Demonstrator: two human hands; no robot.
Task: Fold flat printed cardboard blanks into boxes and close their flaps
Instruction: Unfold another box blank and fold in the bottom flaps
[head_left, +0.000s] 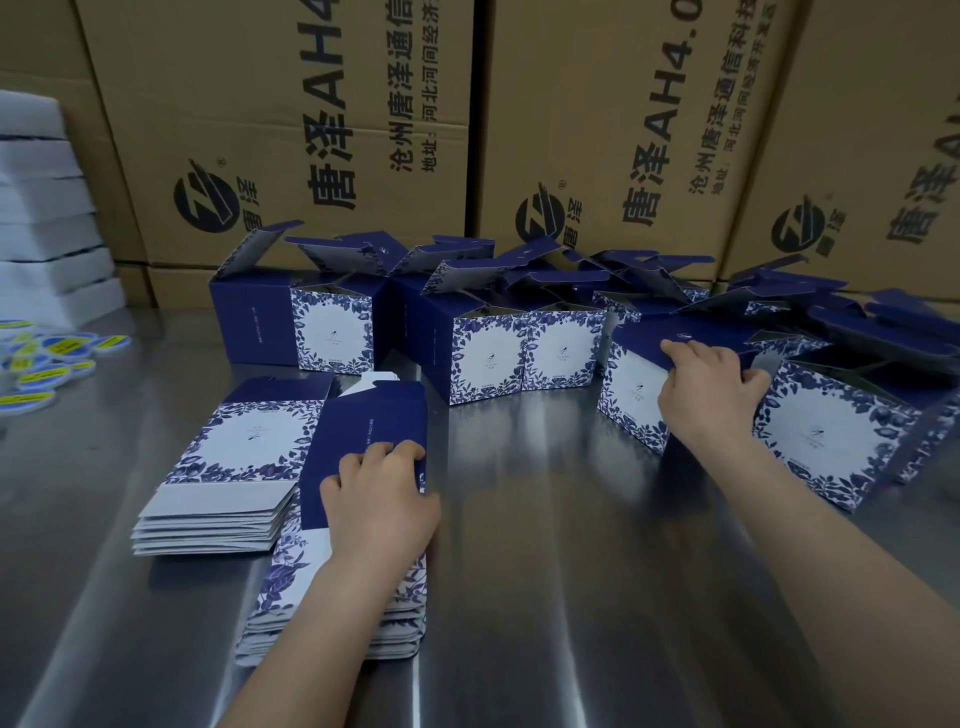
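The left hand (379, 499) lies on the nearer stack of flat blue-and-white printed cardboard blanks (332, 587). Its fingers curl over the right edge of the top navy blank (363, 431), and its thumb rests on the panel's left part. The right hand (711, 389) grips an erected navy-and-floral cardboard box (631, 400), fingers bent over its dark top flap, thumb out toward the neighbouring open box (831, 431) just beside it. A second stack of flat blanks (228, 467) touches the first on its left. More erected boxes with raised flaps (488, 358) crowd the back of the stainless-steel counter (545, 519), against tall brown corrugated cartons (311, 130). Bare steel runs between the forearms to the near edge. Round yellow-and-blue stickers (47, 358) lie far left.
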